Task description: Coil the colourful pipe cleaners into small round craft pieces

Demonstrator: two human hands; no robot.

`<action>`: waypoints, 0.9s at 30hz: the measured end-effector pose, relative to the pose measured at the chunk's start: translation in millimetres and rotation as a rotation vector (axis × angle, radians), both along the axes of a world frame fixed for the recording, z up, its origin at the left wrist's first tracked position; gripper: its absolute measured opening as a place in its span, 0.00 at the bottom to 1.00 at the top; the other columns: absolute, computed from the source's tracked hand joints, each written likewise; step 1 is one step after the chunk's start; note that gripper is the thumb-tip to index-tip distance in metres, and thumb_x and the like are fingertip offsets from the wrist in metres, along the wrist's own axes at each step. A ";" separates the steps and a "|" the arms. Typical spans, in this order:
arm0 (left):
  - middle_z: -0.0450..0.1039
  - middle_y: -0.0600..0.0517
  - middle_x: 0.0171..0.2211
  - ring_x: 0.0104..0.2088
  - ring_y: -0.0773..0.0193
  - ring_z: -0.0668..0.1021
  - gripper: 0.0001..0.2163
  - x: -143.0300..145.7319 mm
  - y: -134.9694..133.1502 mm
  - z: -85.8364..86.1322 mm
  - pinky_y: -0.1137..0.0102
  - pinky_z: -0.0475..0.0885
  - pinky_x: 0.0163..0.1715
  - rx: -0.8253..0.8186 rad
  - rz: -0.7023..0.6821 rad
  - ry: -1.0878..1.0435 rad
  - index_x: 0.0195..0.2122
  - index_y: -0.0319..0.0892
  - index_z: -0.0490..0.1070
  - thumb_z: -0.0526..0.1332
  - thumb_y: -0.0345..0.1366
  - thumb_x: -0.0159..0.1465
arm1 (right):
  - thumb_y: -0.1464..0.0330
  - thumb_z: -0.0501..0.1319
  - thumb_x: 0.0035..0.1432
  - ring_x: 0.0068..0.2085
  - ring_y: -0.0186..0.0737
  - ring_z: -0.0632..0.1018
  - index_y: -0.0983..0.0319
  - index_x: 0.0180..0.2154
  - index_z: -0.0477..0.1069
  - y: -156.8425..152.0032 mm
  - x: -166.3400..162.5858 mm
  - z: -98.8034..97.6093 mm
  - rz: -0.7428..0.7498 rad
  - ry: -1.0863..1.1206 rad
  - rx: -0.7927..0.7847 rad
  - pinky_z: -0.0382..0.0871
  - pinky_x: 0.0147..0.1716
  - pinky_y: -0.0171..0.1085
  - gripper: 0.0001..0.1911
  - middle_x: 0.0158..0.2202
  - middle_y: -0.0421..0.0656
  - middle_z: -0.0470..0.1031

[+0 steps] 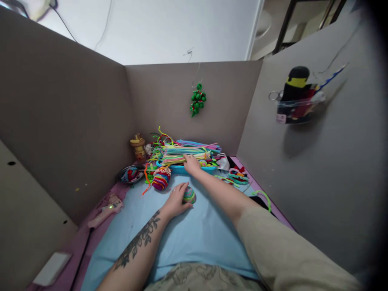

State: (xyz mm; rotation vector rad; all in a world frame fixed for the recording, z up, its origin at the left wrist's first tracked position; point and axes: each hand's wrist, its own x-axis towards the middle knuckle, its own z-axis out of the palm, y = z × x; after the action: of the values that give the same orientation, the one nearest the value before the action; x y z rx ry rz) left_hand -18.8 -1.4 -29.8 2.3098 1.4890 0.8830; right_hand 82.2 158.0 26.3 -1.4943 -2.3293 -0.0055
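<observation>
My left hand (177, 200) curls around a small striped dome (190, 195) coiled from pink, green and teal pipe cleaners, holding it on the blue cloth. Farther forward, my right hand (192, 163) lies over the front of a heap of loose pipe cleaners (174, 150), its fingers stretched out and touching them. Its thumb side is partly hidden. The heap sits in and above a blue tray (177, 169). To the left of my hands stands a larger rainbow-striped pipe-cleaner piece (161, 179), with an orange strand (146, 184) beside it.
A pink glue gun (106, 210) with a lit green light lies left, near a white box (52, 268). A dark bowl (131, 174) and a yellow-brown cup (138, 147) stand back left. Finished-looking loops (238, 176) lie right. Grey panels (194, 72) enclose three sides.
</observation>
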 end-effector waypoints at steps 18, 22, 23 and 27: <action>0.60 0.42 0.55 0.55 0.52 0.64 0.29 7.4 -9.1 6.8 0.57 0.59 0.54 0.033 0.001 -0.060 0.57 0.42 0.57 0.61 0.34 0.53 | 0.69 0.41 0.65 0.47 0.44 0.69 0.64 0.49 0.65 13.6 -1.2 5.5 0.056 -0.175 0.004 0.62 0.44 0.39 0.18 0.48 0.52 0.67; 0.60 0.42 0.55 0.54 0.52 0.64 0.29 9.5 -10.6 8.7 0.57 0.59 0.54 0.030 -0.002 -0.049 0.57 0.42 0.57 0.61 0.34 0.53 | 0.68 0.44 0.64 0.46 0.43 0.71 0.61 0.47 0.66 20.6 -8.6 10.3 0.030 -0.201 -0.025 0.64 0.41 0.38 0.16 0.48 0.50 0.69; 0.60 0.42 0.55 0.54 0.52 0.64 0.29 10.4 -10.4 8.5 0.57 0.59 0.54 0.032 0.000 -0.045 0.57 0.42 0.57 0.61 0.34 0.53 | 0.67 0.46 0.64 0.46 0.43 0.72 0.62 0.46 0.68 22.5 -10.2 12.0 0.028 -0.211 -0.035 0.64 0.41 0.38 0.16 0.47 0.50 0.70; 0.62 0.43 0.54 0.53 0.53 0.65 0.28 13.7 -7.8 5.3 0.58 0.60 0.54 0.040 0.017 -0.064 0.56 0.43 0.58 0.61 0.32 0.53 | 0.72 0.50 0.61 0.45 0.45 0.74 0.64 0.44 0.71 26.8 -14.6 20.7 0.051 -0.260 -0.054 0.65 0.42 0.38 0.14 0.45 0.53 0.73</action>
State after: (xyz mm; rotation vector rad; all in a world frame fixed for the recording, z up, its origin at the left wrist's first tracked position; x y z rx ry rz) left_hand -5.1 -9.2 -24.5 2.2777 1.4800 0.9899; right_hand 67.6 184.8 47.0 -1.5394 -2.5897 -0.1315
